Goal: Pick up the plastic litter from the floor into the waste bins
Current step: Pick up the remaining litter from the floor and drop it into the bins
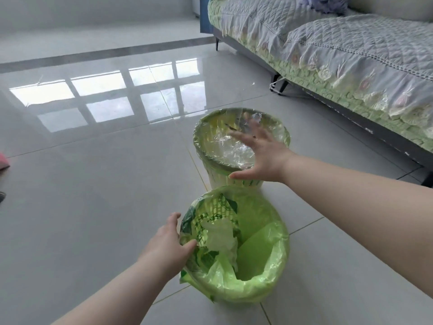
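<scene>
Two waste bins stand on the tiled floor. The near bin (pixel 269 287) has a bright green liner with white and green plastic litter (pixel 222 235) inside. The far bin (pixel 225 179), with white slatted sides, has a clear liner and crumpled clear plastic (pixel 232 148) in it. My left hand (pixel 167 242) rests on the near bin's left rim, thumb over the edge, fingers on the outside. My right hand (pixel 262 153) hovers over the far bin's mouth with fingers spread and nothing in it.
A sofa (pixel 339 57) with a grey quilted cover and green frill runs along the right, on dark legs (pixel 278 84). Glossy grey floor tiles (pixel 93 184) stretch left and away. A pink object (pixel 3 160) shows at the left edge.
</scene>
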